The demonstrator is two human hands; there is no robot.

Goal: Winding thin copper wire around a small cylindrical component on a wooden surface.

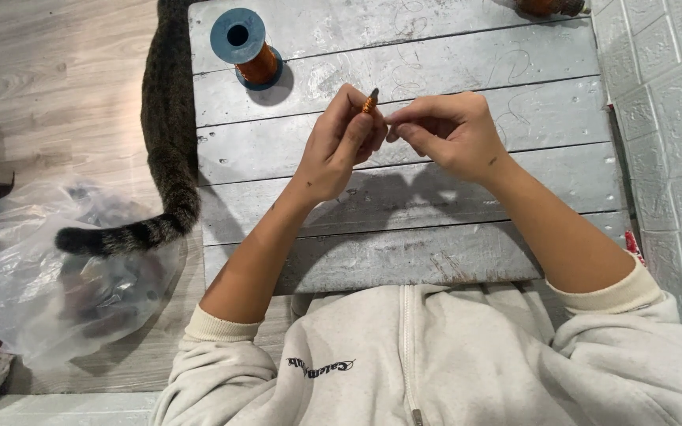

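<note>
1. The left hand (339, 142) has its fingers closed on a small copper-wound coil (369, 102), held above the grey tabletop (436, 197).
2. The right hand (444, 130) has its fingertips pinched together just beside the coil; a wire between them is too fine to confirm.
3. Judgement: keep the wire taut and lay turns side by side.
4. The wire spool (246, 47) stands well apart, near a cat's tail (169, 158).

Small coil (369, 102) wound with copper-orange wire, dark tip upward, tilted slightly, pinched in left-hand fingers (354, 130) above grey plank counter (404, 205).
</note>
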